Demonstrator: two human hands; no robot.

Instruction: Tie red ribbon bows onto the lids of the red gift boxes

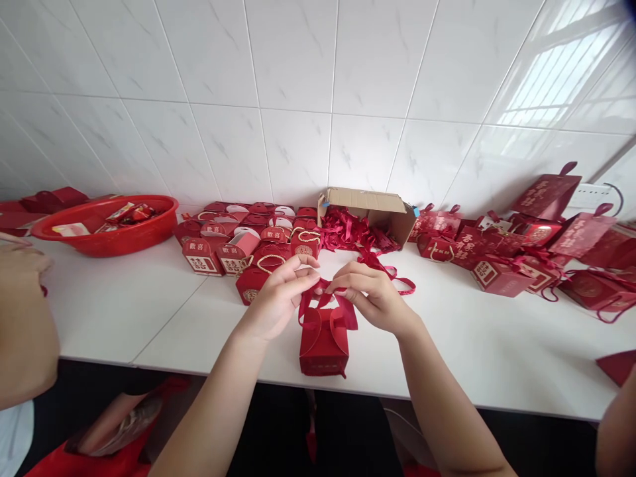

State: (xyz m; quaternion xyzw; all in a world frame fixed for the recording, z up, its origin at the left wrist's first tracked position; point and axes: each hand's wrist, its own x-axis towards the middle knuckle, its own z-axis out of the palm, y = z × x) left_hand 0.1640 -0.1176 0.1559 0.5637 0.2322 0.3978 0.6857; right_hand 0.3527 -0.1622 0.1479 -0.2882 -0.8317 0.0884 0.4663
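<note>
A small red gift box stands on the white table near its front edge, its curved top flaps raised. A red ribbon runs over the top of the box. My left hand pinches the ribbon's left part with closed fingers. My right hand pinches the right part, and a ribbon tail trails off to the right behind it. Both hands hover just above the box, fingertips nearly meeting.
Several red boxes sit behind my hands. An open cardboard carton spills red ribbons. More red boxes lie right. A red basin stands back left. Another person's arm shows at the left edge.
</note>
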